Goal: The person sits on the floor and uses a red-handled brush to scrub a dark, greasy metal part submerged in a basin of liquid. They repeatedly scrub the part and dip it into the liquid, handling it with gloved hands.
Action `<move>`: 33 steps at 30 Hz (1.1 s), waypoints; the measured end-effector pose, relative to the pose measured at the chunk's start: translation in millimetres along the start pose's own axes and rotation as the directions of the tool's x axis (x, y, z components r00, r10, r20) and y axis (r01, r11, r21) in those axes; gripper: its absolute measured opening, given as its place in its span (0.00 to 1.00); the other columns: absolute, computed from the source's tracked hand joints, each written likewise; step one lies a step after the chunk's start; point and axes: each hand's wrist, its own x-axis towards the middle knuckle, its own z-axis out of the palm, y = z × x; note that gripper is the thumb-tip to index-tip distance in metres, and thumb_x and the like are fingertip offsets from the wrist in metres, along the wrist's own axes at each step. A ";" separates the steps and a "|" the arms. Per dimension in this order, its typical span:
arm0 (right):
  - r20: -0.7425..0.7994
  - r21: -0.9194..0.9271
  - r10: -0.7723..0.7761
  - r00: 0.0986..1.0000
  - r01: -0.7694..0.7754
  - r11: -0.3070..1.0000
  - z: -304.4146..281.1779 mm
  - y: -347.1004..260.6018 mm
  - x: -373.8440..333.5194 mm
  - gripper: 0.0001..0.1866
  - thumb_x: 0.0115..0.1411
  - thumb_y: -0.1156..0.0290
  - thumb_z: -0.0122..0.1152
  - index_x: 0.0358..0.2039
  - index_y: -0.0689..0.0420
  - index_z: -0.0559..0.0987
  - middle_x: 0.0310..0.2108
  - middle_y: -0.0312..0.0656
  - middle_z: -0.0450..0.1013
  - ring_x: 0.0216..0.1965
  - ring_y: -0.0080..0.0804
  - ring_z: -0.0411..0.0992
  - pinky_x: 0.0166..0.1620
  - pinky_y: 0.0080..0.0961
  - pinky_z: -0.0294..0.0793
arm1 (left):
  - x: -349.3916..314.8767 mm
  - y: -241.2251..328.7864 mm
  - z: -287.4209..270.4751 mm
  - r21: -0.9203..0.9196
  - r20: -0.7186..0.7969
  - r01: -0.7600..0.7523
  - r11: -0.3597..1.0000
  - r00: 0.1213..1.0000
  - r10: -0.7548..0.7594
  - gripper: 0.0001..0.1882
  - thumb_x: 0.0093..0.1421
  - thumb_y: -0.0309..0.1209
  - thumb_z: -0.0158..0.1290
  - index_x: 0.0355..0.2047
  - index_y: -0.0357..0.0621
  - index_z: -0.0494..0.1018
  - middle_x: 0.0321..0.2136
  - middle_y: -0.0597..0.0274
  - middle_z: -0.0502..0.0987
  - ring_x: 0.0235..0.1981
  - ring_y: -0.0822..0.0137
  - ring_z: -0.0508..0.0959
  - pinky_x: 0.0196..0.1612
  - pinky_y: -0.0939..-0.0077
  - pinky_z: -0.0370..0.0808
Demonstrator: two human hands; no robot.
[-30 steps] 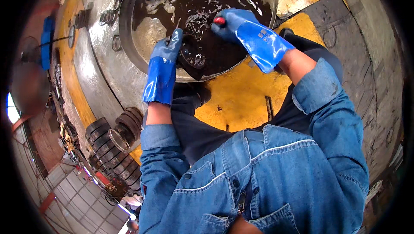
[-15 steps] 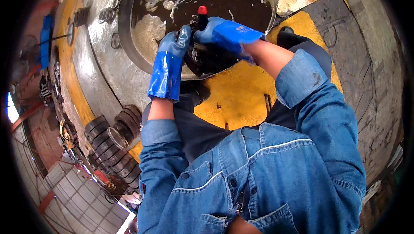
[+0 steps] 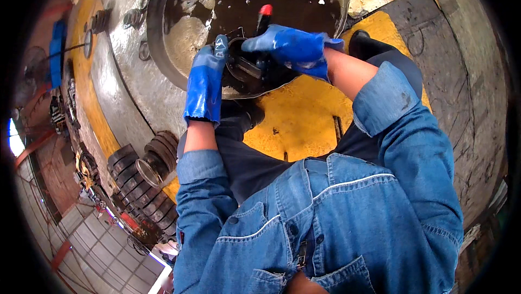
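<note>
A dark metal ring-shaped part (image 3: 243, 68) is held over the dark liquid at the near side of a wide round metal pan (image 3: 157, 39). My left hand (image 3: 206, 74), in a blue rubber glove, grips the ring's left side with the thumb upright along it. My right hand (image 3: 290, 47), gloved alike, is closed round a black-handled tool with a red end (image 3: 265, 11). The red end points up and away from me. The tool's working end is down by the ring, too dark to make out.
Several small metal rings (image 3: 132, 18) lie on the metal plate left of the pan. Stacks of larger dark rings (image 3: 138, 180) stand at the lower left. Yellow-painted floor (image 3: 298, 120) lies between my legs, and grey boards (image 3: 434, 50) are at the right.
The tool has shifted slightly right with my right hand and leans more. The ring has been turned so its opening shows, and my left hand has moved a little left.
</note>
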 end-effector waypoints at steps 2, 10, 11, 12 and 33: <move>-0.183 -0.552 0.034 0.983 -0.131 0.823 8.1 -15.3 7.1 0.21 0.63 0.52 0.64 0.44 0.56 0.86 0.31 0.45 0.83 0.34 0.37 0.81 0.42 0.33 0.80 | 4.6 -9.9 0.3 -0.097 0.074 0.040 0.994 0.997 -0.033 0.37 0.73 0.61 0.46 0.43 0.32 0.82 0.33 0.45 0.85 0.35 0.50 0.83 0.42 0.58 0.78; -0.432 -0.323 -0.151 0.889 0.003 0.947 13.5 -57.9 -19.1 0.25 0.63 0.46 0.64 0.33 0.59 0.86 0.25 0.40 0.79 0.30 0.29 0.76 0.40 0.30 0.76 | -4.6 -14.5 -3.2 -0.461 0.128 0.222 0.859 0.975 -0.183 0.42 0.67 0.71 0.46 0.41 0.38 0.84 0.26 0.62 0.82 0.23 0.68 0.78 0.26 0.71 0.73; -0.421 -0.301 -0.138 0.897 0.005 0.954 20.9 -57.6 -20.1 0.24 0.63 0.47 0.63 0.33 0.59 0.86 0.25 0.39 0.79 0.30 0.29 0.76 0.40 0.30 0.76 | 6.2 -33.4 -0.1 -0.459 0.113 0.276 0.844 0.961 -0.253 0.43 0.67 0.71 0.46 0.40 0.39 0.84 0.26 0.62 0.82 0.23 0.67 0.78 0.26 0.71 0.73; -0.408 -0.280 -0.125 0.904 0.006 0.960 30.0 -56.0 -18.5 0.23 0.64 0.48 0.63 0.33 0.60 0.86 0.25 0.39 0.79 0.30 0.28 0.76 0.39 0.30 0.76 | 13.6 -53.2 2.2 -0.459 0.098 0.330 0.825 0.942 -0.322 0.43 0.66 0.72 0.46 0.40 0.39 0.84 0.25 0.62 0.82 0.23 0.67 0.78 0.25 0.70 0.73; -0.072 -0.062 -0.080 0.994 0.075 0.995 23.4 -42.8 -41.2 0.22 0.61 0.52 0.66 0.44 0.59 0.85 0.34 0.54 0.81 0.36 0.42 0.79 0.46 0.36 0.78 | -23.6 4.9 -8.8 -0.066 -0.041 0.002 0.998 0.999 -0.005 0.39 0.75 0.62 0.39 0.47 0.33 0.80 0.38 0.38 0.83 0.43 0.47 0.82 0.51 0.57 0.75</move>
